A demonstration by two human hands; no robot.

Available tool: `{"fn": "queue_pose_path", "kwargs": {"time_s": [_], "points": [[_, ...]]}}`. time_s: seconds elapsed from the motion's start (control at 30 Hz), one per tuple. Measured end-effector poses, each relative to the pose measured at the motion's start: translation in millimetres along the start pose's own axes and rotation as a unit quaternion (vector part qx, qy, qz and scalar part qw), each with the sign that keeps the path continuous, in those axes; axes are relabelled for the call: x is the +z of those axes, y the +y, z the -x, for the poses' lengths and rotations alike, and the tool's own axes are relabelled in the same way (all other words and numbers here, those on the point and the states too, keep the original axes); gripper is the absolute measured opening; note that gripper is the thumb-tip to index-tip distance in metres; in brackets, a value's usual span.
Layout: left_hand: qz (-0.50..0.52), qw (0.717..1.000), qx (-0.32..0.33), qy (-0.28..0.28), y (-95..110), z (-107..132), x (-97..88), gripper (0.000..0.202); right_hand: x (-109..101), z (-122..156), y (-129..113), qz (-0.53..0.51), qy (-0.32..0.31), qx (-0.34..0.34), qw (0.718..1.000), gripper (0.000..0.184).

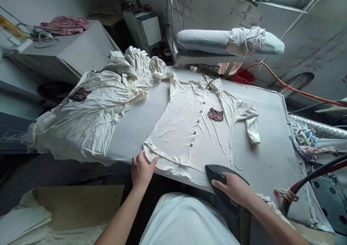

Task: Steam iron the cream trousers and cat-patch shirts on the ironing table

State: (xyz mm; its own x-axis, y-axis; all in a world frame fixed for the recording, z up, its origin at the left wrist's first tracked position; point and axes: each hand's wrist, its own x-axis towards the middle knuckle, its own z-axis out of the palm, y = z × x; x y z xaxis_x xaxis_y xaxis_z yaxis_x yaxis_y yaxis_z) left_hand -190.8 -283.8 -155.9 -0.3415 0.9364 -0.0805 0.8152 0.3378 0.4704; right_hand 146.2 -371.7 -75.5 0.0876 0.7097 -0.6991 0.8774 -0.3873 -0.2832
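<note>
A cream short-sleeved shirt (187,111) lies front up on the padded ironing table, its collar at the far side and its hem toward me. Dark buttons run down its front, and a brown cat-face patch (215,114) sits on the chest. My left hand (143,168) rests at the left corner of the hem, thumb and index finger spread apart on the cloth. My right hand (235,188) is wrapped around the handle of a dark iron (217,172). The iron's pointed tip reaches over the right part of the hem; its rear extends past the table edge.
A heap of cream garments (92,118) covers the table's left end. Behind the table stands a padded sleeve board (203,39) with cloth on it. An orange hose (282,81) and dark cables (314,178) run at the right. A red bucket (244,76) sits behind.
</note>
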Motion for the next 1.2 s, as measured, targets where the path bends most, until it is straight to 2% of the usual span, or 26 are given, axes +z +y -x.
{"fn": "queue_pose_path", "kwargs": {"time_s": [0.03, 0.1, 0.17, 0.23, 0.33, 0.43, 0.5, 0.57, 0.63, 0.73, 0.8, 0.87, 0.97, 1.07, 1.13, 1.2], "points": [[-0.022, 0.999, -0.036, -0.021, -4, -2, -1.1, 0.06, -2, 2, 0, 0.0, 0.002, -0.008, 1.0, 0.043], [-0.038, 0.989, -0.084, -0.115, -8, -9, -3.8, 0.047, 2, 4, -6, 0.008, 0.007, -0.017, 1.0, 0.042], [-0.04, 0.974, -0.098, -0.202, -11, -19, -9.3, 0.031, 9, 3, -14, 0.007, -0.009, -0.007, 1.0, 0.038], [-0.043, 0.964, -0.105, -0.24, -17, -32, -17.4, 0.029, 14, 2, -22, 0.008, -0.025, 0.007, 1.0, 0.037], [-0.023, 0.971, -0.108, -0.211, -26, -54, -28.6, 0.035, 8, 2, -41, -0.008, -0.005, -0.017, 1.0, 0.044], [-0.019, 0.987, -0.059, -0.148, -26, -79, -32.1, 0.044, 0, -6, -87, -0.065, 0.011, -0.071, 0.995, 0.051], [-0.034, 0.987, -0.01, -0.154, -22, -94, -30.2, 0.035, 3, -18, -125, -0.088, 0.008, -0.092, 0.992, 0.049], [-0.04, 0.983, 0.029, -0.176, -22, -104, -27.1, 0.021, 15, -32, -155, -0.082, 0.006, -0.096, 0.992, 0.045], [-0.031, 0.981, 0.049, -0.183, -27, -110, -24.9, 0.013, 33, -41, -170, -0.058, 0.002, -0.082, 0.995, 0.038], [0.014, 0.989, 0.042, -0.143, -43, -116, -22.7, 0.015, 53, -43, -176, -0.043, -0.008, -0.049, 0.998, 0.028], [0.043, 0.993, 0.037, -0.106, -54, -118, -19.9, 0.013, 54, -44, -185, -0.062, -0.014, -0.053, 0.997, 0.028], [0.054, 0.993, 0.045, -0.09, -61, -119, -16.1, 0.011, 50, -54, -208, -0.081, -0.02, -0.078, 0.993, 0.03], [0.07, 0.991, 0.059, -0.095, -70, -117, -13.7, 0.015, 47, -83, -261, -0.06, -0.024, -0.106, 0.992, 0.032], [0.095, 0.986, 0.053, -0.125, -77, -122, -22.5, 0.022, 56, -106, -304, 0.003, -0.02, -0.108, 0.994, 0.032], [0.108, 0.982, 0.046, -0.147, -74, -140, -32.1, 0.026, 62, -109, -314, 0.035, -0.016, -0.109, 0.993, 0.032], [0.103, 0.974, 0.058, -0.192, -56, -171, -37.5, 0.028, 60, -103, -312, 0.047, -0.031, -0.111, 0.992, 0.034]]}}
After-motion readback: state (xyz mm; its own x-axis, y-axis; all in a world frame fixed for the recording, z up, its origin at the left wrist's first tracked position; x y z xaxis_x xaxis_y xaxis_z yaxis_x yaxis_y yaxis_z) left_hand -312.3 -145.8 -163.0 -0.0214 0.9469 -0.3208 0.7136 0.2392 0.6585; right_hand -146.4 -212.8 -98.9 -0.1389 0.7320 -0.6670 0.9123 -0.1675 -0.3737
